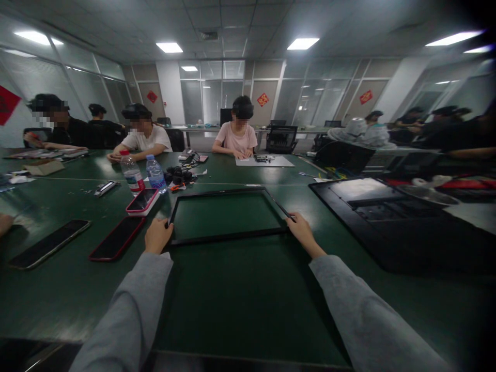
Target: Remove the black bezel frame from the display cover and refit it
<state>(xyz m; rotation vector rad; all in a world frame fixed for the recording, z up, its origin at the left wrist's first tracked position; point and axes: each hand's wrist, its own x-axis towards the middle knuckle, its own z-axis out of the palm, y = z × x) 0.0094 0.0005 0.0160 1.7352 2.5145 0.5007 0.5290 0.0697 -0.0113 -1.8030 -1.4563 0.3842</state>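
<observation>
A thin black rectangular frame (228, 236) lies flat on the green table (240, 294) straight in front of me. My left hand (157, 235) is closed on its near left corner. My right hand (302, 232) grips its near right corner, fingers curled over the edge. Both arms wear grey sleeves. The table surface shows through the frame's open middle.
Left of the frame lie a red-cased phone (117, 238), a dark phone (49, 243) and a pink-cased phone (142, 201). Two water bottles (132, 173) stand behind them. A large black panel (391, 217) lies at the right. Several people sit across the table.
</observation>
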